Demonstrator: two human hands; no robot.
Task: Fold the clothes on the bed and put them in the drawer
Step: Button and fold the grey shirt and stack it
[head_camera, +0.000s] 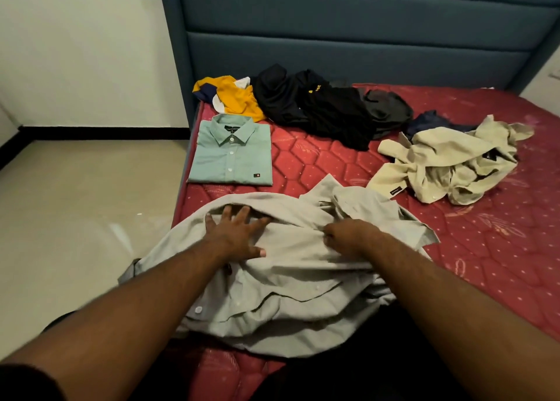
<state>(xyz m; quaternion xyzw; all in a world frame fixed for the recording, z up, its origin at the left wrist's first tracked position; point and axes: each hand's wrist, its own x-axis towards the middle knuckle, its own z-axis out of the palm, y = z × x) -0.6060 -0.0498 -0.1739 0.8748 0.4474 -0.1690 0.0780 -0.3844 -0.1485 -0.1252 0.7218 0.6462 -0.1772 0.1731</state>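
Where hands (239,234) work, heaped clothes (448,161).

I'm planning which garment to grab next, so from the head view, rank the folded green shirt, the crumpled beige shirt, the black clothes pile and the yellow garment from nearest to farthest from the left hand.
From the left hand:
1. Folded green button-up shirt, just beyond it.
2. Yellow garment, at the headboard.
3. Black clothes pile, back centre.
4. Crumpled beige shirt, far right.

The left hand (239,234) presses flat on a grey shirt (281,282) on the red mattress (500,249); the right hand (348,237) pinches its cloth. Beyond the hands lie a folded green shirt (231,155), dark clothes (321,106) and a crumpled beige shirt (448,161).
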